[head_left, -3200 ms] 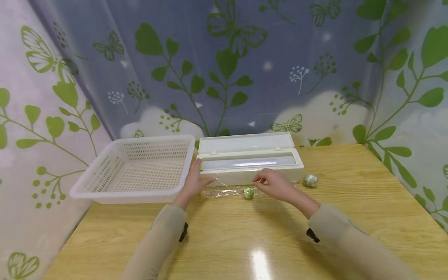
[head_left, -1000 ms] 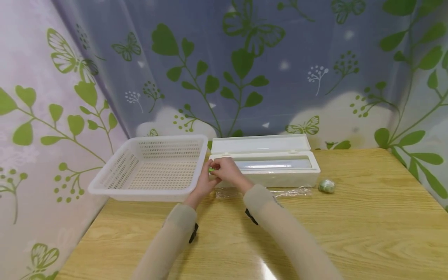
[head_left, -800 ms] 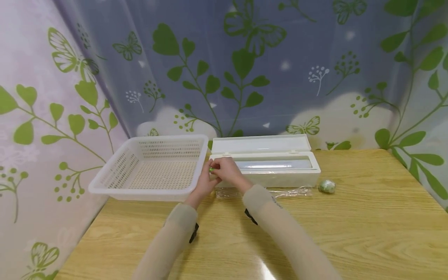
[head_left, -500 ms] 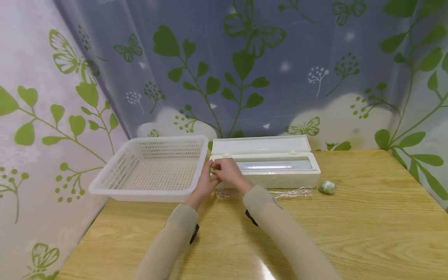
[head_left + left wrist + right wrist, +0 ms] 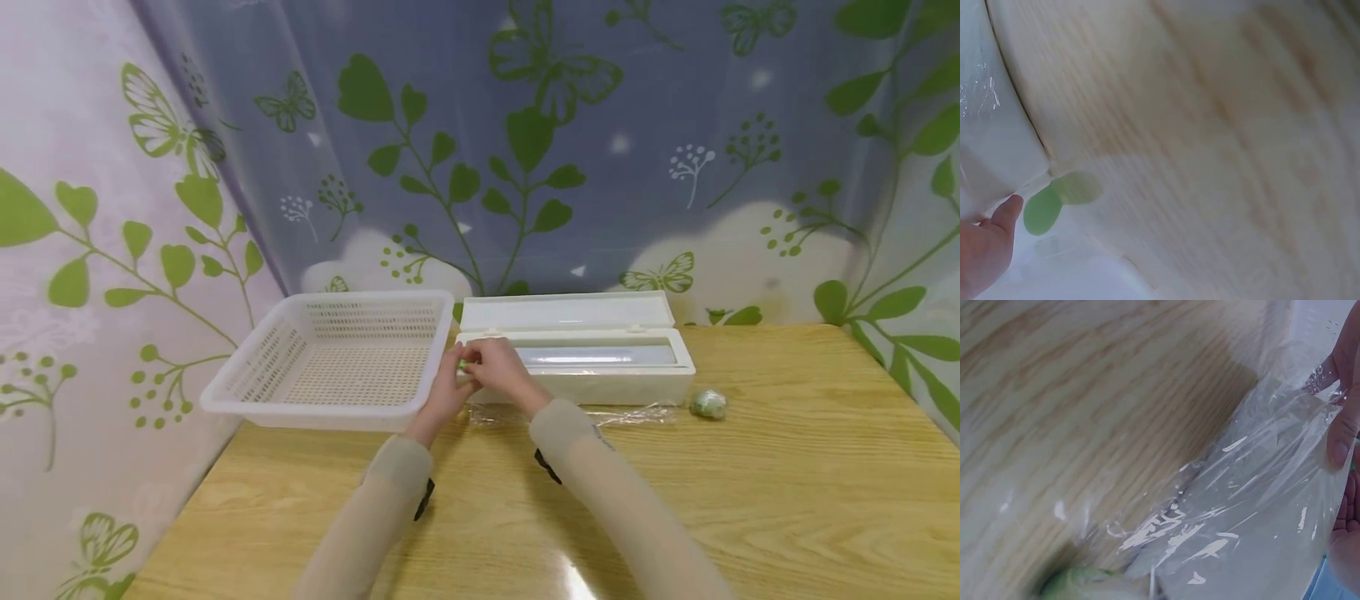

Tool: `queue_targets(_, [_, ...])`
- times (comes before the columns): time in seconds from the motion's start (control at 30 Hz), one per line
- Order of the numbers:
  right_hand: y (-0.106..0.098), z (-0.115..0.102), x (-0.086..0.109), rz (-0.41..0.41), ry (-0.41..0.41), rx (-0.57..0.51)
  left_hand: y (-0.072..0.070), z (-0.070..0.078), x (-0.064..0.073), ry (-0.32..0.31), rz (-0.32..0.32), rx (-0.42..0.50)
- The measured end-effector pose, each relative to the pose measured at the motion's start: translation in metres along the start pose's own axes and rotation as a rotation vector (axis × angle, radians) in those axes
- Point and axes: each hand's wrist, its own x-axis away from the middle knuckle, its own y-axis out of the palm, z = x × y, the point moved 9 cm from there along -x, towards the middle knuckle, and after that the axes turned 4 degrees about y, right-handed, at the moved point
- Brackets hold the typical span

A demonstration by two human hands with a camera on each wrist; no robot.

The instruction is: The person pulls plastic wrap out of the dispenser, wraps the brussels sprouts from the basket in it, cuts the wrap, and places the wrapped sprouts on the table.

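Observation:
A white cling film box (image 5: 592, 387) stands with its lid (image 5: 566, 312) raised; a shiny roll (image 5: 600, 356) lies inside. My left hand (image 5: 444, 397) holds the box's left end, thumb along the front in the head view. Beside it my right hand (image 5: 498, 367) pinches the small green slide cutter (image 5: 463, 365) at the box's left end. Clear cling film (image 5: 1260, 475) hangs down the box front and bunches near the fingers in the right wrist view. A small round green vegetable (image 5: 1079, 584), like a Brussels sprout, shows below the film; in the head view it is hidden.
A white plastic basket (image 5: 322, 412) with slotted walls stands close to the box's left. Right of the box lies a film-wrapped green ball (image 5: 708, 404) on the wooden table (image 5: 795, 467). A patterned curtain (image 5: 585, 200) hangs behind.
Since the oldest frame my right hand has moved left along the box front to the green slide cutter. The left hand keeps to the box's end. Over the last second the hands barely move.

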Motion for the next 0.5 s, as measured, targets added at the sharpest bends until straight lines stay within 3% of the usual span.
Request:
queue_targets(0.2, [-0.003,-0.001,-0.001,0.006,-0.038,0.032,0.000,0.000,-0.001,0.017,0.004,0.015])
queue_targets(0.3, [-0.004,-0.001,-0.001,0.006,-0.046,0.026,0.001,-0.008,-0.003,0.050,0.011,0.044])
queue_targets(0.33, [-0.004,-0.001,-0.001,0.004,-0.042,0.024,0.004,-0.018,-0.006,0.088,0.015,0.050])
queue_targets(0.5, [-0.002,0.004,-0.001,-0.015,-0.015,0.016,0.005,-0.023,-0.005,0.065,-0.005,0.040])
